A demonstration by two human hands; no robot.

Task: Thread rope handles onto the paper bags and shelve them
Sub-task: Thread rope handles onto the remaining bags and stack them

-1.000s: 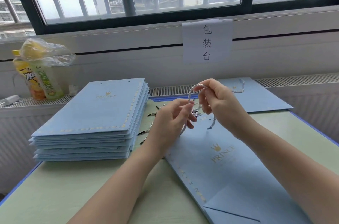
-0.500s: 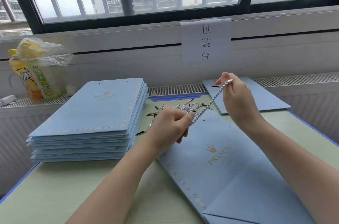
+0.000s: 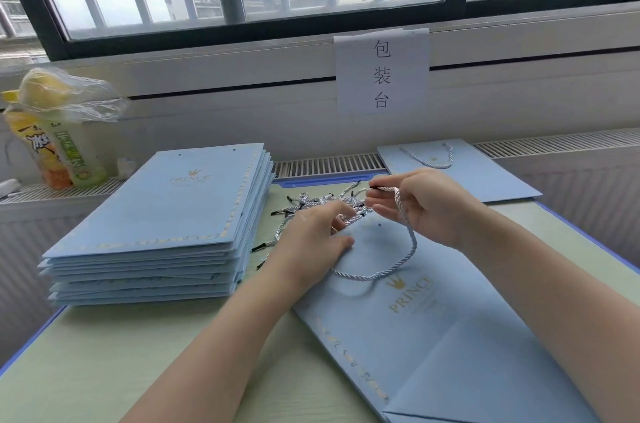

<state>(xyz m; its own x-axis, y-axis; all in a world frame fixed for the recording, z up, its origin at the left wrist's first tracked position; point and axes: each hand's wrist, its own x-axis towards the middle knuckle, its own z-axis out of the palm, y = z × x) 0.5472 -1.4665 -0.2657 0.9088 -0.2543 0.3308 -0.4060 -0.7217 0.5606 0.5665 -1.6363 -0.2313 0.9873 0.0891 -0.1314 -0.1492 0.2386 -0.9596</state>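
A flat light-blue paper bag [image 3: 433, 336] lies on the table in front of me, its punched top edge pointing away. A white twisted rope handle [image 3: 398, 270] droops in a loop across the bag. My right hand [image 3: 426, 204] pinches the rope's black-tipped end above the bag's top edge. My left hand [image 3: 311, 239] grips the rope's other part at the bag's top left corner. A pile of loose rope handles [image 3: 311, 203] lies just beyond my hands.
A tall stack of flat blue bags [image 3: 166, 215] stands at the left. One bag with a handle threaded [image 3: 460, 173] lies at the back right by the radiator grille. Drink bottles under a plastic bag [image 3: 52, 132] stand on the sill at far left.
My right hand came down from its raised position toward the bag's top edge. The rope, stretched taut before, now hangs slack in a loop over the bag. My left hand dropped onto the bag.
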